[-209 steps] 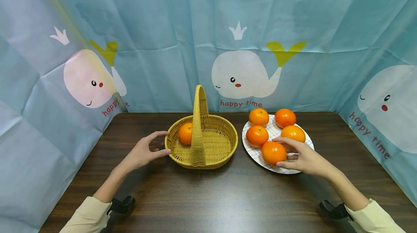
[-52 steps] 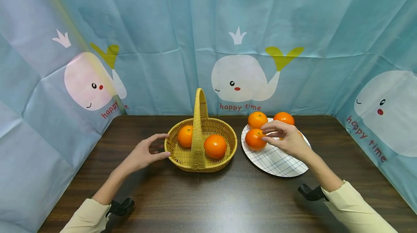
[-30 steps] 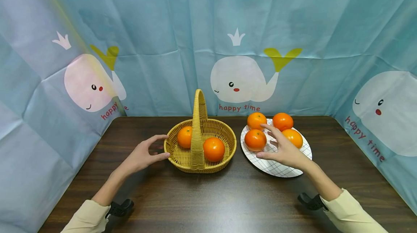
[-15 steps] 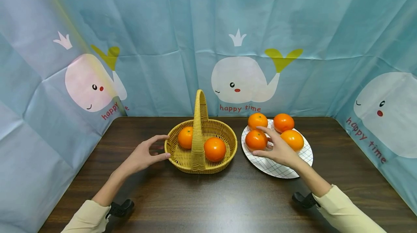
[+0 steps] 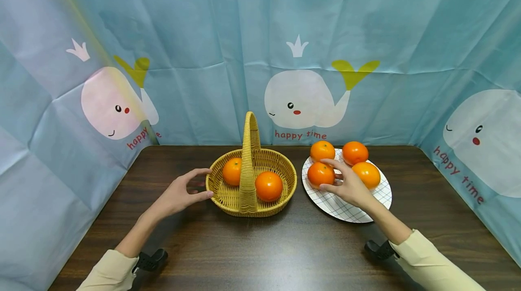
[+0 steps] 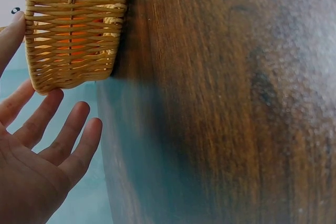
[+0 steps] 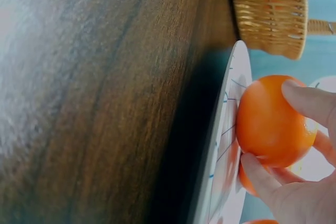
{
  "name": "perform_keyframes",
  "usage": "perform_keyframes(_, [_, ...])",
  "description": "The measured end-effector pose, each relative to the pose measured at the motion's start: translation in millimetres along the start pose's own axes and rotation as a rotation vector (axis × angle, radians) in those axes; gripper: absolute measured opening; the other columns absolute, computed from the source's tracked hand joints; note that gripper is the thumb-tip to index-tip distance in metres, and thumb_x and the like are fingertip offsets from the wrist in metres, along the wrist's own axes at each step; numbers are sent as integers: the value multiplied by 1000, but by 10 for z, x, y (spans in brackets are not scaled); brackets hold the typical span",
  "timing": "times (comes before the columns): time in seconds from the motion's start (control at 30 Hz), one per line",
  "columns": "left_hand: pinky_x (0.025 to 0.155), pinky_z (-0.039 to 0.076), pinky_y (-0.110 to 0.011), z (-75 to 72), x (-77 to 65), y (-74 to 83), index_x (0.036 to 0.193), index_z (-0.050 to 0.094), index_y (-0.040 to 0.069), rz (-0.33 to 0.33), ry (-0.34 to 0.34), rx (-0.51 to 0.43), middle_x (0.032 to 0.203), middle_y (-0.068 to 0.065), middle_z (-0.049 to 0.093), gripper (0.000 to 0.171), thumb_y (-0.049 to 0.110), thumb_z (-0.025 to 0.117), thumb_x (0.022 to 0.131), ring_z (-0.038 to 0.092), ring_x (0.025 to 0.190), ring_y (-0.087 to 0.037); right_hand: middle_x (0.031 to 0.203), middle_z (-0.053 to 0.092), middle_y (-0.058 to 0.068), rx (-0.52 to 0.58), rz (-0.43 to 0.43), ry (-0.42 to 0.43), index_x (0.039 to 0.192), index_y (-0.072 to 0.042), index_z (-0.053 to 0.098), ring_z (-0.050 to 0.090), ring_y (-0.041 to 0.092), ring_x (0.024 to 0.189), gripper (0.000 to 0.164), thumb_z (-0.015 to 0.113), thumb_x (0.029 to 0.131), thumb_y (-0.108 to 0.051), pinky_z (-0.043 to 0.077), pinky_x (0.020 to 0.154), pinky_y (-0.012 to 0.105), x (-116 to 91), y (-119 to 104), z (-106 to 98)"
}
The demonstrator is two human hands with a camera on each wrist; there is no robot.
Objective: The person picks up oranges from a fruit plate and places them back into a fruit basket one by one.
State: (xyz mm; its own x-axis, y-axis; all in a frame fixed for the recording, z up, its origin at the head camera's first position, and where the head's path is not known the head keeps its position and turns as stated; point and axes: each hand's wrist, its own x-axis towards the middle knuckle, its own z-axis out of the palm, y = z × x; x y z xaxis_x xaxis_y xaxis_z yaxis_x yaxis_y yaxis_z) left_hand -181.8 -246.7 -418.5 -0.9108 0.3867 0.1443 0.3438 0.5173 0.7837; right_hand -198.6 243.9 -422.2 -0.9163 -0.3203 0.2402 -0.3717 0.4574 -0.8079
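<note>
My right hand (image 5: 346, 185) holds an orange (image 7: 273, 121) at the left side of the white plate (image 7: 241, 61), thumb and fingers on either side. That orange still rests on the plate in the right wrist view. Around it on the plate sit three others: a back-left orange (image 5: 323, 151), a back-right orange (image 5: 355, 153) and a yellower orange (image 5: 366, 175). At the left end of the yellow wicker basket (image 5: 221, 203), my left hand (image 5: 177, 195) touches the rim with spread, fairly straight fingers. Inside the basket lie one orange (image 5: 232, 171) left of the handle and another orange (image 5: 268, 186) right of it.
The basket's tall arched handle (image 5: 247, 164) rises across its middle. Basket and plate stand side by side on a dark wooden table (image 5: 260, 250), with a narrow gap between them. Behind hangs a blue curtain (image 5: 195, 87) with whale prints.
The orange from the front of the plate now lies in the basket's right half. My right hand has moved left to the left-side orange and closed round it. The left hand stays at the basket.
</note>
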Motion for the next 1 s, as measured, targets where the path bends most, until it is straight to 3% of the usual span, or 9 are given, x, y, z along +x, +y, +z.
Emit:
perform_keyframes(0.33, [88,57,-49,0,-6,2,143,54,6,-4,7,9,142,-18,53,62,25,81,90,60,116,-45,144,46,23,37,48,4,143,-4,53,60,46,112,67,85,84,-6,56,89,50,-31,-54,-36])
perform_keyframes(0.7, [90,54,-55,-4,-3,16,144,54,6,-10,3,12,142,-19,53,63,26,81,91,60,116,-44,145,47,23,83,35,-11,143,-7,55,64,44,109,67,86,83,-7,57,88,42,19,-116,-83])
perform_keyframes(1.0, [91,54,-54,-1,-5,23,144,54,6,-12,7,13,143,-19,53,63,26,81,91,60,116,-42,145,48,18,106,26,-28,145,-11,54,63,42,112,70,86,84,-13,54,93,45,73,-175,-82])
